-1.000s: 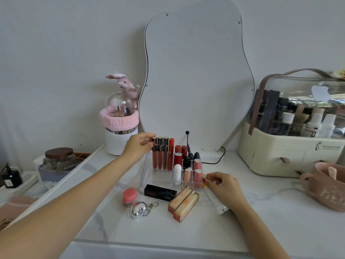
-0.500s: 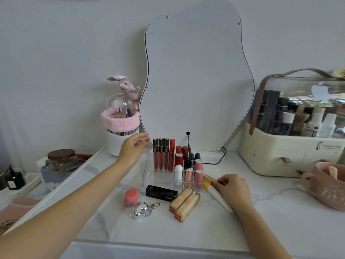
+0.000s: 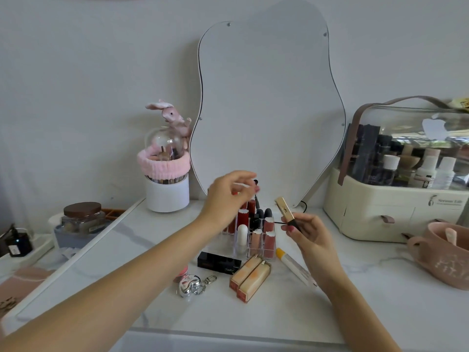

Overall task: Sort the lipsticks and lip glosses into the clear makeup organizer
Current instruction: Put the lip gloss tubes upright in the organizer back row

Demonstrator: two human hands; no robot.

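On the white marble tabletop (image 3: 368, 313), against a plain grey wall, a wavy-edged mirror (image 3: 266, 110) stands between a cream storage case (image 3: 380, 207) and a white brush pot (image 3: 168, 194) with a pink band and rabbit figure. Before the mirror sits the clear makeup organizer (image 3: 253, 240), already well stocked with upright red glosses and pale tubes, so the sorting looks more than half done. Left to place, by appearance: two peach lipsticks (image 3: 250, 280), a black lipstick (image 3: 219, 262) and a white tube (image 3: 294, 266), all lying just in front of the organizer. The left hand (image 3: 228, 199) hovers above the rear slots, fingers loosely apart, holding nothing. The right hand (image 3: 308, 235) pinches a gold lipstick (image 3: 285, 210) by its dark base, tilted, just right of the organizer.
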